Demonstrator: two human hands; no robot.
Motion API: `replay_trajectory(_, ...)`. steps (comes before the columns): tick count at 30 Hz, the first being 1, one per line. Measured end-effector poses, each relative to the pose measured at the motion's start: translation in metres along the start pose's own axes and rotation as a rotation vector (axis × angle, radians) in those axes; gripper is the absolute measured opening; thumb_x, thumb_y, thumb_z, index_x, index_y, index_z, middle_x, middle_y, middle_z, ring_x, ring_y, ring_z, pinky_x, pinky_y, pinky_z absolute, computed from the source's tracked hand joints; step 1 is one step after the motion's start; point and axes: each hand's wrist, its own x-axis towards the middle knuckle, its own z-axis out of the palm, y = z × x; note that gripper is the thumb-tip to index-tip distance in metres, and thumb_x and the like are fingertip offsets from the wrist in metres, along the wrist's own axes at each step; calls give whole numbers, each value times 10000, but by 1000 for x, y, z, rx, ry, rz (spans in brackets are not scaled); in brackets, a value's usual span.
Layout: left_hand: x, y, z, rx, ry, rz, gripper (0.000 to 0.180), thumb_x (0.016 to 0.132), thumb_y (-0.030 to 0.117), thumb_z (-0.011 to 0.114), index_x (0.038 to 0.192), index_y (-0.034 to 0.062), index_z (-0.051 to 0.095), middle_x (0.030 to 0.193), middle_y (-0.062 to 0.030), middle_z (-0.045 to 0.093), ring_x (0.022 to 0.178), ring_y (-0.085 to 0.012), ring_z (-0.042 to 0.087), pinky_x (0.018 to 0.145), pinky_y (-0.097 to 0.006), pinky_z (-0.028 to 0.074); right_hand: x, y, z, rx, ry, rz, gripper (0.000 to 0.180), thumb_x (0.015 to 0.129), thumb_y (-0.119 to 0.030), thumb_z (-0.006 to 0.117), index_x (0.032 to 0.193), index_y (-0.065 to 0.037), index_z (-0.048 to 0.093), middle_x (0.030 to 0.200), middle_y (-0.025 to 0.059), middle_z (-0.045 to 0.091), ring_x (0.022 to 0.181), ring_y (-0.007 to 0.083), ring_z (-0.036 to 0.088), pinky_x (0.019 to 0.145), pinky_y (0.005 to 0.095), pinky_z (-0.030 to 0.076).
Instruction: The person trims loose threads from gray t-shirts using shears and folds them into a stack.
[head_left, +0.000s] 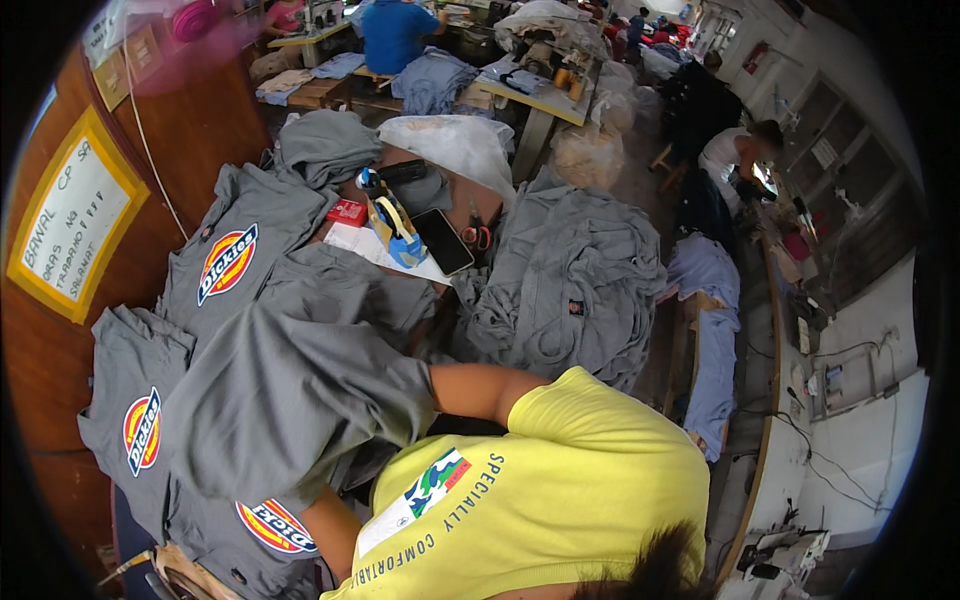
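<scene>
Grey garment (300, 385) drapes over the ends of both arms, right arm (480, 388) and left arm (333, 530) running in under the cloth, so both hands are hidden and can't tell if either grip is closed; arms probably prop the fabric from beneath. Grey printed shirts (135, 345) overlap around the covered hands, logos up, probably so prints stay visible and uncreased. Beyond the right arm sit a loose grey pile (560, 280), phone (443, 241) and scissors (478, 238), likely parked off the cloth.
</scene>
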Motion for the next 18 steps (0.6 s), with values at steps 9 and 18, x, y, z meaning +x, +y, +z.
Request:
replay_trajectory(9,-27,26,0,-359,218,162,378,809,107,505,1168,7,441,1109,-130,538,918,-235,545,791,-365,463,-10,2,-9,-7,42,8,545,785,-320,532,1236,-30,438,1234,146,467,1113,241,456,965,328,310)
replay_trajectory(18,-54,49,1,-579,295,370,396,830,139,498,1202,32,412,1139,-118,521,941,-234,536,799,-379,463,-33,-21,-30,114,221,-2,569,785,-339,525,1252,-31,426,1257,151,448,1144,242,433,990,329,287)
